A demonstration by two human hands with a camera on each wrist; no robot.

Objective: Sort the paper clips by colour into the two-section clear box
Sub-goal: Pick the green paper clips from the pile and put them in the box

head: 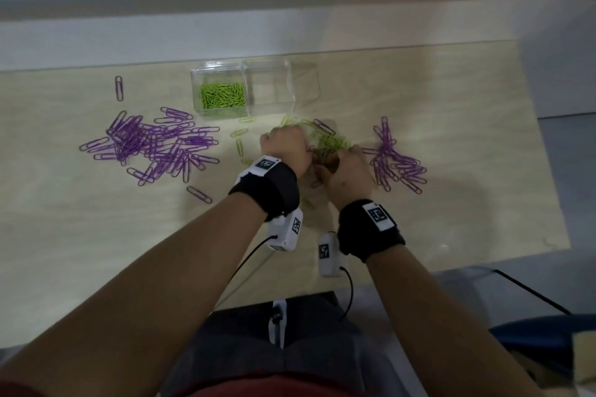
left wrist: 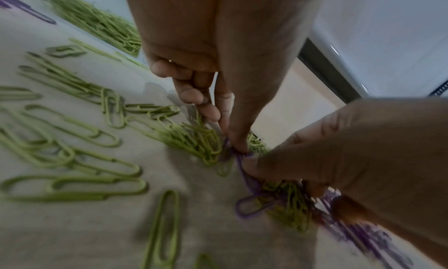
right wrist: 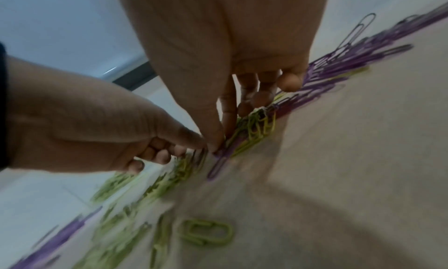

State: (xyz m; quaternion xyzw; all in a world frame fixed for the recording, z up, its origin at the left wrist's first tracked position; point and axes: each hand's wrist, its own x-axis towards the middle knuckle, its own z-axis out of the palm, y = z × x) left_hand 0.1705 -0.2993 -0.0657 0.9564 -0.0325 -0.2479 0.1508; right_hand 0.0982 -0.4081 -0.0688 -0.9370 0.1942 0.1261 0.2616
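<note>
The clear two-section box [head: 197,97] stands at the back of the table. Its left section holds green clips [head: 222,95]; its right section [head: 283,84] looks empty. A pile of green clips [head: 330,142] lies in front of the box, between my hands. My left hand [left wrist: 232,146] pinches a purple clip [left wrist: 249,202] between thumb and forefinger. My right hand [right wrist: 219,145] pinches the same purple clip [right wrist: 217,167], which is tangled with green ones. The two hands' fingertips touch. Purple piles lie at the left [head: 154,145] and the right [head: 396,161].
Loose green clips [head: 239,132] lie left of my left hand [head: 283,148], and single purple clips [head: 119,87] lie apart on the wooden table [head: 467,203]. A wall ledge runs behind the box. The table's front edge is close to my wrists.
</note>
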